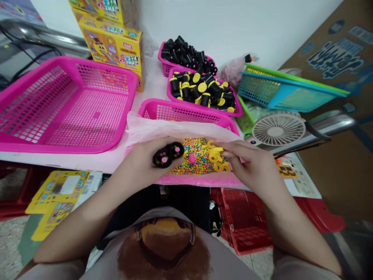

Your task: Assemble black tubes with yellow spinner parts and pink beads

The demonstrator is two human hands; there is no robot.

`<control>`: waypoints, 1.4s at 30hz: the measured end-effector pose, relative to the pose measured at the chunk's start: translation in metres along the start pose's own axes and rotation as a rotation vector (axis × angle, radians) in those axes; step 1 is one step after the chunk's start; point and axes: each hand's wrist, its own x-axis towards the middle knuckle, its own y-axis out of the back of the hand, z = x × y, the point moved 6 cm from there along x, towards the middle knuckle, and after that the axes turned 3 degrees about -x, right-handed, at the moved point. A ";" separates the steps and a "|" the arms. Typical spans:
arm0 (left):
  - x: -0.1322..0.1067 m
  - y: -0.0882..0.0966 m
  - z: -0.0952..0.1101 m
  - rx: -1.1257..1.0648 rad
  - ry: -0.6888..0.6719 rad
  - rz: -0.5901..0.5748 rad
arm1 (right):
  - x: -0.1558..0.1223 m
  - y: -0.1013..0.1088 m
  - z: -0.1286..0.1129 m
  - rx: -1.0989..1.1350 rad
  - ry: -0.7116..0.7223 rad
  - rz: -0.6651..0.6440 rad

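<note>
My left hand (141,157) is closed around two small black cups (162,159), each showing a pink dot in its round end. They hang over the left part of a plastic-lined pink basket (151,107) of tiny coloured candy balls (196,168). At the basket's right side, the fingers of my right hand (252,159) pinch a yellow cap (218,149). Several other yellow ring-shaped caps (218,167) lie on the candy just below those fingertips. A small pink piece (191,158) rests among the balls between my hands.
Behind stand a pink basket of black cups with yellow caps (202,87) and another of uncapped black cups (186,54). A large pink basket (96,114) is at left, below yellow boxes (112,46). A fan (278,130) and blue basket (262,91) are at right.
</note>
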 end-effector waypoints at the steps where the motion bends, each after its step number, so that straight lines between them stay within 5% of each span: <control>1: 0.000 -0.004 0.004 0.001 -0.004 -0.024 | -0.002 0.001 -0.009 0.136 -0.043 0.029; 5: 0.000 -0.016 0.015 -0.077 -0.014 -0.091 | -0.005 -0.029 -0.030 0.834 -0.231 0.038; 8: -0.003 -0.021 0.011 -0.169 0.025 -0.061 | -0.003 -0.058 -0.035 1.041 -0.291 0.042; 12: -0.009 -0.029 -0.004 -0.254 0.119 -0.070 | -0.001 -0.068 -0.037 0.805 -0.224 0.094; 16: -0.010 -0.030 -0.011 -0.257 0.170 -0.076 | -0.002 -0.050 -0.052 0.283 0.099 0.189; 19: -0.007 -0.025 -0.010 -0.217 0.177 -0.039 | -0.005 -0.051 -0.062 0.052 0.334 0.113; 23: -0.007 -0.025 -0.008 -0.212 0.186 -0.091 | -0.008 -0.056 -0.062 -0.085 0.417 0.098; 28: -0.009 -0.029 -0.011 -0.270 0.209 -0.170 | -0.007 -0.062 -0.063 -0.144 0.449 0.125; 37: -0.009 -0.024 -0.009 -0.305 0.176 -0.099 | 0.002 -0.057 -0.068 -0.085 0.550 0.153; 39: -0.008 -0.022 -0.006 -0.323 0.200 -0.062 | 0.010 -0.048 -0.061 0.072 0.488 0.047; 42: -0.009 -0.025 -0.003 -0.363 0.215 -0.103 | 0.022 -0.040 -0.037 0.353 0.209 -0.109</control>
